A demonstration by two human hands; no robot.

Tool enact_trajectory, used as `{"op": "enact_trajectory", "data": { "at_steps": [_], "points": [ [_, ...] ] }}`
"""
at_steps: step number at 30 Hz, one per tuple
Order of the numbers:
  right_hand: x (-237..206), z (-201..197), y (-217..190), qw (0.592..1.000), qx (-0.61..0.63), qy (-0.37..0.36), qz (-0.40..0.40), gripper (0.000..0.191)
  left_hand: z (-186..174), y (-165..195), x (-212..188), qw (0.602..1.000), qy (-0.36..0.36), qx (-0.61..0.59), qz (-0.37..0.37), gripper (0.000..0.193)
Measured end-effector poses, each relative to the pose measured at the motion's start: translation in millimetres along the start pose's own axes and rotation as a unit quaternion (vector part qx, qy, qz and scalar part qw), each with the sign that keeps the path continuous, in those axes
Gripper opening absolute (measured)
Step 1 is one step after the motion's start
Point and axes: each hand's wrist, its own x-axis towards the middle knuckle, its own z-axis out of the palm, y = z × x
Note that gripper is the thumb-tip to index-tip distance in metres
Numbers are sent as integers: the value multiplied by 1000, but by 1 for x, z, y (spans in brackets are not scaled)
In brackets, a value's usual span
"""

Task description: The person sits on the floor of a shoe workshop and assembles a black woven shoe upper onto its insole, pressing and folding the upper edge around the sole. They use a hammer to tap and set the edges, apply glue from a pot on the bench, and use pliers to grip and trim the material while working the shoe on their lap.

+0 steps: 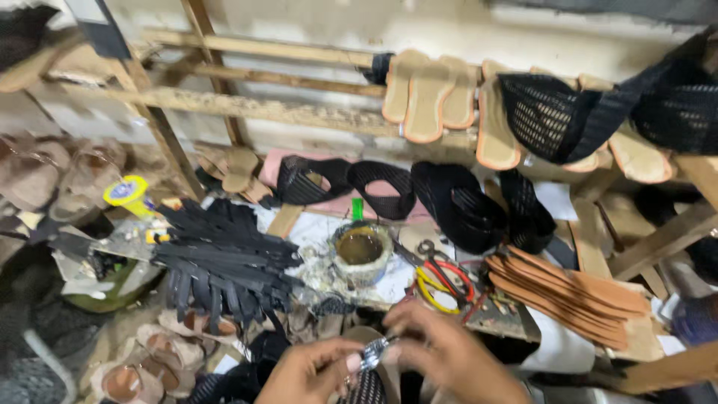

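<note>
Glue tin (360, 251), scissors (441, 275), tan soles (568, 295)

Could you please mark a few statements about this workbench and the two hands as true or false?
1. Both hands meet at a small shiny metal piece. True; the left hand and right hand pinch it between them.
2. The glue pot stands to the right of the tan soles. False; it stands left of the stack of tan soles.
3. Scissors with red and yellow handles lie on the bench. True.
4. The fan of black strips hangs from the wooden rack. False; it lies on the bench.
5. The yellow-capped container is at the left. True.
</note>
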Motion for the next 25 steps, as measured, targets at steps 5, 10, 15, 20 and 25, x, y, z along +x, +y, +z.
{"op": "enact_trajectory", "data": {
  "at_steps": [5,10,15,20,25],
  "points": [
    [28,-33,38,954,-277,110,-4,25,2,27,32,972,121,-169,-111,27],
    [36,-31,83,788,-602,126,16,44,17,32,48,983,99,-130,-90,25],
    [48,-38,120,867,-489,44,88,42,34,15,61,967,112,-209,-95,25],
    [48,-62,137,974,-180,55,123,39,30,26,88,972,89,-193,-97,26],
    [7,-58,131,917,240,128,291,59,27,36,110,969,59,-220,-98,31]
  ]
}}
